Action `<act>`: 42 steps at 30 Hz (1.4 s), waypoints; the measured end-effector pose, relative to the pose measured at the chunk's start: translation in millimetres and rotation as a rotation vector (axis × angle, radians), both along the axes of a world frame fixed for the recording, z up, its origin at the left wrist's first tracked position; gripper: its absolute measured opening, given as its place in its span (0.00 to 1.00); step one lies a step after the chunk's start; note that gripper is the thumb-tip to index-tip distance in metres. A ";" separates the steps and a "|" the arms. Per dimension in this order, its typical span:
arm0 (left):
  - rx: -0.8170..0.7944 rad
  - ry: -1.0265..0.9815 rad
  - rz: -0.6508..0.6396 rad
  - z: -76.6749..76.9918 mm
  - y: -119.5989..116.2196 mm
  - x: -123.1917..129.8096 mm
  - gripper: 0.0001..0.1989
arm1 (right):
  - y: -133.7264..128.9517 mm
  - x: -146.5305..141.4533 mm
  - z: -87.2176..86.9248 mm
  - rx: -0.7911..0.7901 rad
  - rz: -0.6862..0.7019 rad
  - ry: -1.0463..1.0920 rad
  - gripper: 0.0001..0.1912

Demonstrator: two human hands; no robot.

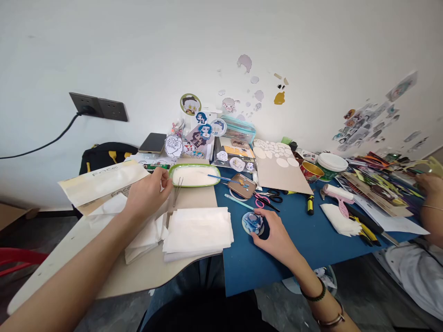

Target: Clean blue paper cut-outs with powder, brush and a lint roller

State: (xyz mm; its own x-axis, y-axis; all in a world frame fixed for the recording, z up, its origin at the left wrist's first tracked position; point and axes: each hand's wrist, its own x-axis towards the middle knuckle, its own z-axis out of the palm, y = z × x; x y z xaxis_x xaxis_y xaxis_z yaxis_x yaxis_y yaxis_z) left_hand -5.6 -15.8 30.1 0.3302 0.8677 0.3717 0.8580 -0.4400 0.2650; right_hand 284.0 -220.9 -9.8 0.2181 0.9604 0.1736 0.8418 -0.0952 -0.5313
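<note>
My right hand (273,235) is curved around the right side of a small round piece with a blue paper flower (252,222), which rests on the blue mat (238,267). My left hand (148,189) is raised beside the green-rimmed dish (195,186) of white material, its fingers curled together; what they hold, if anything, is hidden. Metal tweezers (177,191) lean at the dish's near left edge. A stack of white tissues (199,230) lies between my hands. Just above the flower piece is a light blue pen (238,202).
An open tin (242,185), pink scissors (262,201) and black scissors (275,197) lie behind the flower. A tissue pack (107,182) is at left. At far right, another person's hand (429,184) is over piled cutouts.
</note>
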 end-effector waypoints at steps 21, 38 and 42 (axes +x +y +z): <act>0.024 -0.013 0.010 -6.2 5.4 -0.3 0.06 | 6.2 11.7 2.0 0.054 0.024 0.060 0.28; -0.082 -0.344 -0.029 0.7 0.1 -1.0 0.05 | 33.2 47.9 32.7 0.098 0.010 0.168 0.26; -0.162 -0.633 -0.072 12.9 -7.9 3.4 0.06 | 57.2 48.4 42.8 0.108 0.077 0.204 0.26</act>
State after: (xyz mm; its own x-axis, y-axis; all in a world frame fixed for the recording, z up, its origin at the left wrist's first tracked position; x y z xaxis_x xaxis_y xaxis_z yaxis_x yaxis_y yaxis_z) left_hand -2.2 -23.7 43.0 0.1495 0.9130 0.3796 0.4845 -0.4023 0.7768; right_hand 332.4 -163.7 33.0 0.1864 0.9537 0.2361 0.7184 0.0316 -0.6949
